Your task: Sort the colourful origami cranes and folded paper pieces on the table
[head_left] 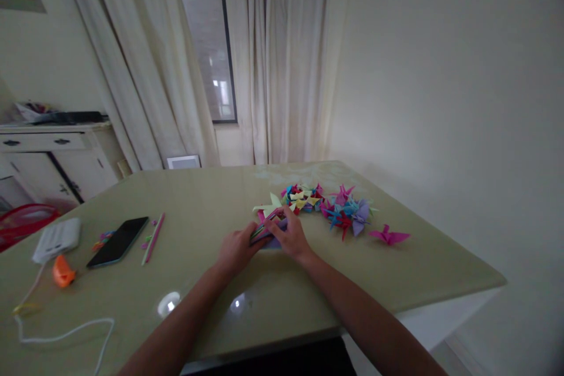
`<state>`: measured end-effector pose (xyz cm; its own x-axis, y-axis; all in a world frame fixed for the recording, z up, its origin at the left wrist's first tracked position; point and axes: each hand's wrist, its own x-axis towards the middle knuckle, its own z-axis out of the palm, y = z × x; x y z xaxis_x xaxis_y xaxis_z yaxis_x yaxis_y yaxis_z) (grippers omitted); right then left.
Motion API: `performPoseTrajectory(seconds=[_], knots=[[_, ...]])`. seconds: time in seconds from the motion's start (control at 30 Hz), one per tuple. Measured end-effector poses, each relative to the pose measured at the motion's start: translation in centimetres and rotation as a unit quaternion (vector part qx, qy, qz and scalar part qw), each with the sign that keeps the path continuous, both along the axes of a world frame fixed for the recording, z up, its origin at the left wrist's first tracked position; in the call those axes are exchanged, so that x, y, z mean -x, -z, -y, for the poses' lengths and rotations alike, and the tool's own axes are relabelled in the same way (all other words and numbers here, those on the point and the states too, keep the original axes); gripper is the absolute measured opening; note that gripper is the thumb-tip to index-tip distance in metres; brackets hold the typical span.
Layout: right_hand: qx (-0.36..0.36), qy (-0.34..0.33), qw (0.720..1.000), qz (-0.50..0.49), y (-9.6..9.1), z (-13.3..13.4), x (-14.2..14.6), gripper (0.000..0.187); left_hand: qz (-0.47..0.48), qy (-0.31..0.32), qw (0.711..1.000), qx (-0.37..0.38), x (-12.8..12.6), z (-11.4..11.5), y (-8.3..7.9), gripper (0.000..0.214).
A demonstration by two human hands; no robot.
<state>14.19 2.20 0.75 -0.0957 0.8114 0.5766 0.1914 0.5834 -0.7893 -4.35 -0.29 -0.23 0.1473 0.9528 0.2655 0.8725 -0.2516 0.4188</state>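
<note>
My left hand (238, 251) is closed on the left side of a stack of coloured paper (267, 227), whose edges show pink, green and purple. My right hand (292, 236) grips the same stack from the right, fingers bent over its top. A purple sheet (274, 244) shows beneath the fingers; whether it belongs to the stack I cannot tell. Just beyond the hands lies a pale green folded paper crane (272, 204), partly hidden. Several multicoloured paper cranes (304, 197) are heaped behind it, with more blue, red and purple cranes (348, 213) to the right.
A single magenta crane (389, 236) lies near the table's right side. To the left are a pink and green stick (154, 239), a black phone (118, 242), an orange object (63, 271), a white power strip (57, 240) and a white cable (66, 338). Curtains hang behind the table (194, 205).
</note>
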Motion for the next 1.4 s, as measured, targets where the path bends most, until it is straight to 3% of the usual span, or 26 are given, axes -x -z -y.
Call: performPoseTrajectory(seconds=[0.1, 0.17, 0.27, 0.33, 0.53, 0.7, 0.9, 1.0, 1.1, 1.27, 1.4], knots=[[-0.029, -0.002, 0.998, 0.056, 0.0, 0.0, -0.6, 0.030, 0.025, 0.030, 0.999, 0.005, -0.1, -0.1, 0.2, 0.027], [-0.040, -0.025, 0.995, 0.093, 0.0, -0.1, -1.1, 0.032, 0.103, 0.087, 0.990, 0.030, -0.2, -0.1, 0.3, 0.033], [-0.057, -0.043, 0.991, 0.117, -0.1, -0.4, -1.7, 0.034, 0.240, 0.189, 0.946, 0.105, -0.4, -0.2, 0.5, 0.049], [-0.047, -0.060, 0.992, 0.105, -0.1, -0.5, -2.0, 0.035, 0.272, 0.231, 0.924, 0.136, -0.5, -0.4, 0.6, 0.047], [0.047, -0.204, 0.974, 0.089, -0.3, -0.9, -2.1, 0.030, 0.273, 0.243, 0.922, 0.127, 0.0, -0.6, 0.3, 0.039], [0.019, -0.228, 0.971, 0.066, 0.2, -1.8, -2.3, 0.027, 0.256, 0.254, 0.895, 0.263, 1.3, 0.1, -0.8, 0.058], [0.041, -0.253, 0.962, 0.095, 0.9, -2.9, -2.9, 0.026, 0.201, 0.255, 0.930, 0.172, 1.7, -0.2, -0.6, 0.050], [0.032, -0.268, 0.959, 0.089, 0.7, -2.9, -3.0, 0.024, 0.163, 0.231, 0.951, 0.128, 1.8, -0.5, 0.1, 0.065], [0.066, -0.257, 0.962, 0.071, 1.0, -2.9, -2.9, 0.022, 0.060, 0.172, 0.980, 0.082, 1.7, -0.5, 0.6, 0.079], [0.192, -0.197, 0.961, 0.035, 1.7, -3.0, -2.8, 0.028, -0.058, 0.125, 0.989, 0.053, 1.4, -0.4, 0.5, 0.056], [0.224, -0.234, 0.946, -0.007, 0.9, -2.9, -3.1, 0.050, 0.035, 0.111, 0.991, 0.058, 1.3, -0.6, 0.2, 0.032]])
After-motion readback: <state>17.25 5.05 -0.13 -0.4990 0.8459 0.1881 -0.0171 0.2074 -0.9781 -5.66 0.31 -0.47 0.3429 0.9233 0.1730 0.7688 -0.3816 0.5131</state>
